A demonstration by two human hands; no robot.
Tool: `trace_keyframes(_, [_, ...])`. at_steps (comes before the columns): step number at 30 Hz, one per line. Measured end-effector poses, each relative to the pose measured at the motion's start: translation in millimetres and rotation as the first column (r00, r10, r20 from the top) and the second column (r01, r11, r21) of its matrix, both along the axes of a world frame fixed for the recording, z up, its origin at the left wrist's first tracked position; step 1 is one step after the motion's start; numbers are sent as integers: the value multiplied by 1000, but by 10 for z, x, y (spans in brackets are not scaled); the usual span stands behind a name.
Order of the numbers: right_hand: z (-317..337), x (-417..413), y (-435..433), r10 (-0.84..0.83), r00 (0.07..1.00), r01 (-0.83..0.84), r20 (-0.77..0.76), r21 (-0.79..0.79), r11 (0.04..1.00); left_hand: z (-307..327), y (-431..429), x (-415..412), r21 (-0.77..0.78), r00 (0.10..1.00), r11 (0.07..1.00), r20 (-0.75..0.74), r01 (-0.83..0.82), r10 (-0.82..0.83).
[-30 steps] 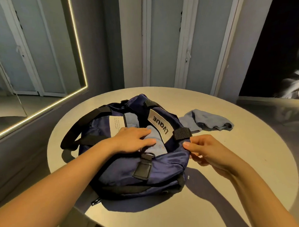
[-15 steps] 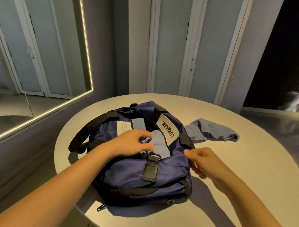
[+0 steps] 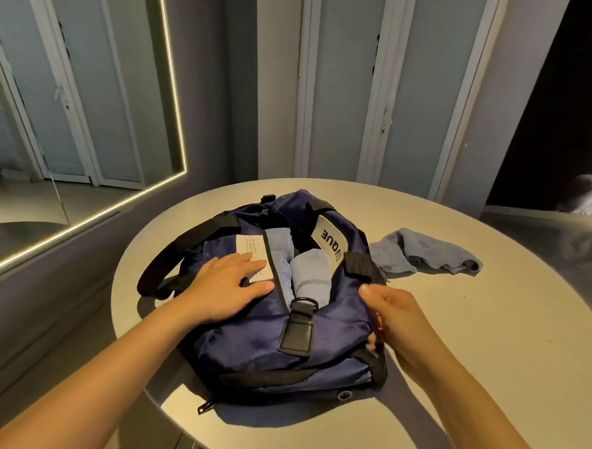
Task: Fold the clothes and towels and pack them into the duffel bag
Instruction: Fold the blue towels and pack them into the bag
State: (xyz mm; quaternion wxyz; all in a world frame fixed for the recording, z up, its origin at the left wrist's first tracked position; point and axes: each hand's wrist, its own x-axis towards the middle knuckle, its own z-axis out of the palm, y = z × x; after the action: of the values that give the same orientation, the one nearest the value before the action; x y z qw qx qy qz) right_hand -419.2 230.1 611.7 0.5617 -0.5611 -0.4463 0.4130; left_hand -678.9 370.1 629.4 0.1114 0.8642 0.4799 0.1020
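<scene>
A round, pale desk [image 3: 463, 352] stands in a dim grey room, with panelled doors [image 3: 343, 86] behind it and a light-edged mirror [image 3: 80, 132] at the left. The navy duffel bag [image 3: 259, 341] lies in the middle, its top open on folded blue-grey clothes [image 3: 310, 274]. The left hand [image 3: 222, 288] presses flat on the bag's left flap, fingers [image 3: 248, 260] straight and holding nothing. The right hand [image 3: 400, 318] sits against the bag's right end with loosely curled fingers; whether they pinch fabric cannot be told. A crumpled grey-blue garment [image 3: 424, 252] lies just right of the bag, not yet folded. Closing now would probably leave it behind, and the zip could snag the rolled cloth bulging at the opening.
</scene>
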Motion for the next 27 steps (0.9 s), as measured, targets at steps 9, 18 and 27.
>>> trace_keyframes(9, [571, 72, -78, -461, 414, 384, 785, 309, 870, 55, -43, 45, 44, 1000, 999, -15, 8, -7])
trace_keyframes(18, [843, 13, 901, -165, 247, 390, 955, 58, 919, 43, -79, 34, 68, 1000, 998, 4, 13, -14])
trace_keyframes(27, [802, 146, 1031, -316, 930, 318, 189, 19, 948, -44, -66, 18, 121, 998, 993, 56, -2, -5])
